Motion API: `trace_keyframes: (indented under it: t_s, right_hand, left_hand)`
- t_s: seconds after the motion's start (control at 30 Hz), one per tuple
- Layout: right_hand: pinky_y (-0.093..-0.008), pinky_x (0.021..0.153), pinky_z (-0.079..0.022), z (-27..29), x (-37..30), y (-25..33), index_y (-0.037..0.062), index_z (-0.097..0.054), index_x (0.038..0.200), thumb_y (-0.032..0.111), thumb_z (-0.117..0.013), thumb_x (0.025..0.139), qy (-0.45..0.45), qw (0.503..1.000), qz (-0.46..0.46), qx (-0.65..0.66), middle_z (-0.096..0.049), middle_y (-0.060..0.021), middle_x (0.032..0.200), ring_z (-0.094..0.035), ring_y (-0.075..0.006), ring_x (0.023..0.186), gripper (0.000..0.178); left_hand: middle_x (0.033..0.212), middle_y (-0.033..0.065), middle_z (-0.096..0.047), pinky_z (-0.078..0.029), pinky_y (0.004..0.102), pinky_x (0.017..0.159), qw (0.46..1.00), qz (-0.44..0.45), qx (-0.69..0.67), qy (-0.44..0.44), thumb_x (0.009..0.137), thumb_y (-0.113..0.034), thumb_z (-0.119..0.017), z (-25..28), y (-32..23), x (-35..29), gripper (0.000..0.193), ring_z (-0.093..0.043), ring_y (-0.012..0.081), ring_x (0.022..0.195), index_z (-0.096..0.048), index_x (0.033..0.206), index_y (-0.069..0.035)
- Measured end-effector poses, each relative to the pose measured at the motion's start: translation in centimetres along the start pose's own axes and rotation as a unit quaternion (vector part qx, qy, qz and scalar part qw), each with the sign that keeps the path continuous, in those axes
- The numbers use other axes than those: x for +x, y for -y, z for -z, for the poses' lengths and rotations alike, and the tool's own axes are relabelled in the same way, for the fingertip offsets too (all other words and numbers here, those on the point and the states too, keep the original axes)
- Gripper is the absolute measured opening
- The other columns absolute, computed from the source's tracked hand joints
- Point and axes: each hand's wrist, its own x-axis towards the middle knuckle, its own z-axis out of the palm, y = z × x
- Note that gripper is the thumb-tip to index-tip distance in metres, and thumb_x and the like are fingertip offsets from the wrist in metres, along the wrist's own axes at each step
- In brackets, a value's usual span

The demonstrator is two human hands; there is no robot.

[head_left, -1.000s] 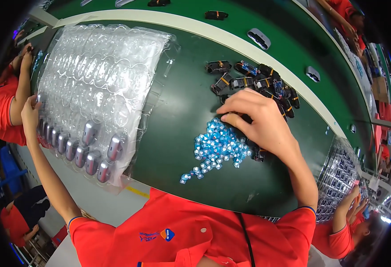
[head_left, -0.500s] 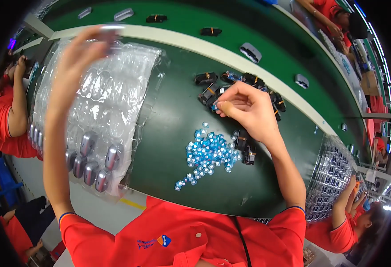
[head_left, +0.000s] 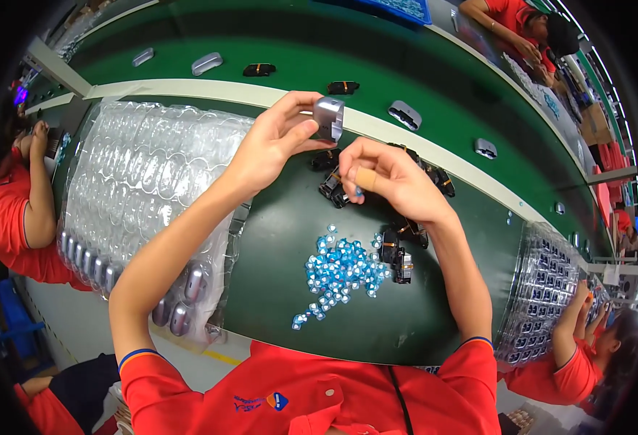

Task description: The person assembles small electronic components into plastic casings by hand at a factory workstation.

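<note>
My left hand (head_left: 275, 141) is raised near the pale rail and grips a grey, rounded plastic casing (head_left: 329, 119) by its sides. Close by on the right, my right hand (head_left: 398, 185) has its fingers pinched on a small blue piece (head_left: 359, 192), only partly visible. A tan bandage wraps one of its digits. Black plastic parts (head_left: 331, 190) with orange strips lie under and behind this hand, partly hidden by it. Nearer me on the dark green table, a loose pile of small blue-and-white pieces (head_left: 342, 267) spreads out beside more black parts (head_left: 404, 268).
A clear blister tray (head_left: 152, 167) at the left holds several grey casings (head_left: 194, 283) along its near side. Beyond the pale rail (head_left: 210, 90), a green belt (head_left: 282, 43) carries casings and black parts. Another tray (head_left: 540, 297) stands at the right. Co-workers in red sit on both sides.
My left hand has swung from above the tray at the left to the middle, bringing the grey casing beside my right hand. The right hand stays in nearly the same place, still pinching.
</note>
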Motion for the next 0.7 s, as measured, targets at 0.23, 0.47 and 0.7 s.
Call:
trace_keyframes:
  t_s: [0.23,0.47,0.7]
  right_hand:
    - [-0.0263,0.078,-0.05,-0.6,-0.5,1.7,-0.0023,-0.067,0.101,0.007,-0.063,0.092,-0.074,0.971,0.026,-0.226,-0.067,-0.0048,0.091,-0.06,-0.0104,0.083,0.013]
    - [-0.0272,0.079,-0.052,0.7,0.5,0.7,-0.0015,-0.069,0.101,0.004,-0.065,0.09,-0.221,0.939,0.135,-0.228,-0.069,-0.0045,0.093,-0.063,-0.0115,0.086,0.013]
    - [-0.0287,0.074,-0.055,0.2,0.9,-0.2,-0.001,-0.067,0.098,0.003,-0.069,0.086,-0.27,0.845,0.196,-0.417,-0.071,-0.0083,0.091,-0.069,-0.0151,0.082,0.013]
  left_hand:
    - [0.123,0.0146,-0.058,-0.054,0.0453,0.099,0.999,0.028,-0.028,0.001,0.102,-0.01,-0.051,-0.1,-0.6,-0.1,0.04,-0.06,0.0241,0.112,-0.04,0.139,0.0]
    - [0.115,0.0156,-0.061,-0.06,0.0434,0.09,0.989,0.135,-0.035,0.049,0.1,-0.013,-0.052,-0.9,-2.0,-0.3,0.042,-0.062,0.0225,0.109,-0.045,0.139,0.001]
    - [0.114,0.0177,-0.061,-0.063,0.0386,0.084,0.987,0.161,-0.009,0.018,0.098,-0.016,-0.057,-1.3,-1.8,-0.5,0.041,-0.064,0.0219,0.103,-0.052,0.133,0.006]
